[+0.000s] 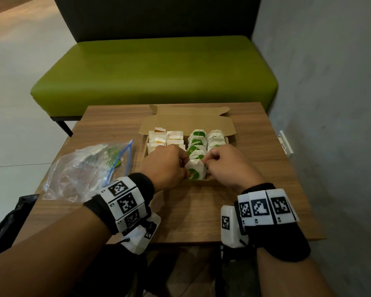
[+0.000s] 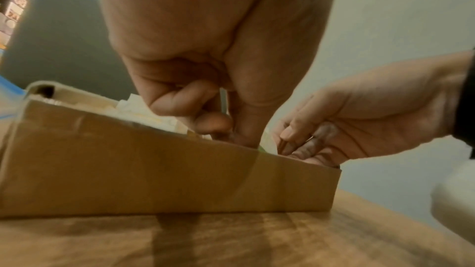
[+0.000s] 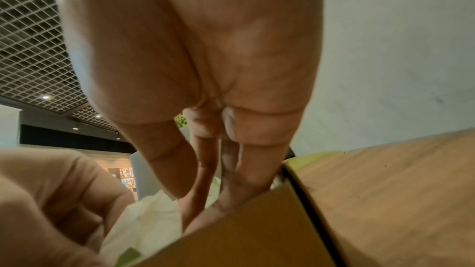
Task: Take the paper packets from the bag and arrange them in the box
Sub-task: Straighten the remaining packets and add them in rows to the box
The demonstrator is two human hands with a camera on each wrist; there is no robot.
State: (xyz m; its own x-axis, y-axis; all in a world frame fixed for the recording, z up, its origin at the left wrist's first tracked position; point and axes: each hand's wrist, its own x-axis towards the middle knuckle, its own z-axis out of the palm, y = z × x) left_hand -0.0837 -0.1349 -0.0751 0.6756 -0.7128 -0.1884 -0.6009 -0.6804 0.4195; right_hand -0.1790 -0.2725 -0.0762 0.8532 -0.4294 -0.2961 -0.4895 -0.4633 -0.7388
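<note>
Packet point(image 1: 195, 170) pinched by both hands, left hand point(image 1: 165, 166) and right hand point(image 1: 229, 166), is being seated in the box point(image 1: 201, 182); next, probably let go and reach the bag point(image 1: 81, 168).

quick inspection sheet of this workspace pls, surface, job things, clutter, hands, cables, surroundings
surface: wooden table, box and bag on it.
job's things: open cardboard box holds four rows of packets, two pale left, two green-marked right; front packet stands upright at the near wall. Clear bag lies left of the box with something green inside.
clutter: nothing seen.
grippers: left hand and right hand both pinch the front packet from either side.
cables: nothing seen on the table.
surroundings: green bench behind, grey wall right, black bag below the table's left edge.
</note>
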